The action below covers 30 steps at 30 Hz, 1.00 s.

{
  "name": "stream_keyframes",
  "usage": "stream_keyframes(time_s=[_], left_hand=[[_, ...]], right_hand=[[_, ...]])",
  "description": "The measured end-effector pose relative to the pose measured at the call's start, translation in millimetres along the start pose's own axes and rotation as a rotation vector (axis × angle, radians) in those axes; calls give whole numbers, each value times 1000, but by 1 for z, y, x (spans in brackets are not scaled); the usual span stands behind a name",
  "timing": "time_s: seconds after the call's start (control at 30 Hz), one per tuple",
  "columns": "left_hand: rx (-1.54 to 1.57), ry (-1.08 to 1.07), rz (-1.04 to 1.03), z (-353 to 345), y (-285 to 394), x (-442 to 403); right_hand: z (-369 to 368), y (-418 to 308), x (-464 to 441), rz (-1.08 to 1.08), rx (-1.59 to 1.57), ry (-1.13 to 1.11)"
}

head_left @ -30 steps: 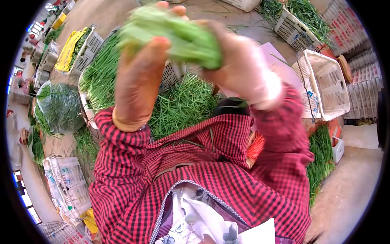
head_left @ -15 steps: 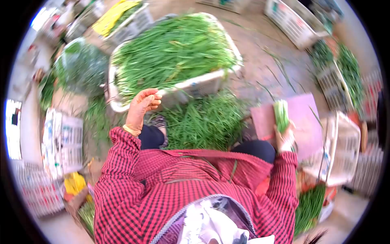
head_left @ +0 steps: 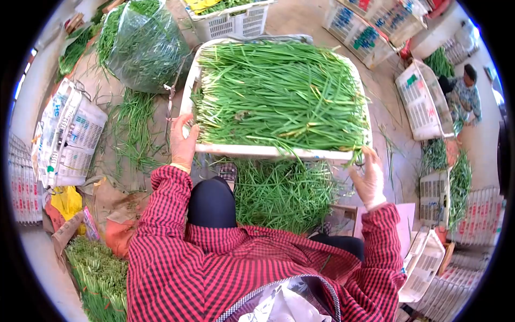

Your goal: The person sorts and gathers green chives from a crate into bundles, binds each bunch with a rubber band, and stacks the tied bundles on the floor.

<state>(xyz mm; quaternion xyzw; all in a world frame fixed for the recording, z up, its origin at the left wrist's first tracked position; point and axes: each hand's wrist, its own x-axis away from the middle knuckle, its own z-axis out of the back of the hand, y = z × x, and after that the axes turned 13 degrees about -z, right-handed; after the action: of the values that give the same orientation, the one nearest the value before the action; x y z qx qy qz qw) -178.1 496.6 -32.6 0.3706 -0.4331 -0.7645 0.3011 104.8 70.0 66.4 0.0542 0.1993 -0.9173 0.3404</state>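
White crate (head_left: pixel 268 152) stands on floor (head_left: pixel 381 102), left hand (head_left: pixel 184 140) and right hand (head_left: pixel 370 178) half-spread at corners.

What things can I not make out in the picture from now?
All in the head view:
- Floor of the big basket: hidden under the long green stalks.
- Right hand: its fingertips overlap the basket's corner, so I cannot tell how firmly they grip.
- Other person at the right: too small to tell what their hands do.
- Green bunches at lower left: cut off by the bottom edge.
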Motion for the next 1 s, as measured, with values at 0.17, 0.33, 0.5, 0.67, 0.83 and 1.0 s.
stream_keyframes(time_s=[0.17,0.33,0.5,0.67,0.83,1.0], left_hand=[[-566,-61,26,-11,-16,-26],[-679,-64,15,-12,-13,-20],[-594,-34,-13,-11,-3,-24],[-540,-50,4,-5,-2,-28],[-497,-92,11,-1,-2,-29],[-503,-75,-10,-2,-4,-29]], right_hand=[[-72,-125,-133,201,71,-129],[-175,-227,-256,355,134,-130],[-272,-330,-326,326,112,-241],[-309,-361,-354,212,329,-434],[-326,-346,-391,243,146,-685],[-317,-354,-388,287,333,-742]])
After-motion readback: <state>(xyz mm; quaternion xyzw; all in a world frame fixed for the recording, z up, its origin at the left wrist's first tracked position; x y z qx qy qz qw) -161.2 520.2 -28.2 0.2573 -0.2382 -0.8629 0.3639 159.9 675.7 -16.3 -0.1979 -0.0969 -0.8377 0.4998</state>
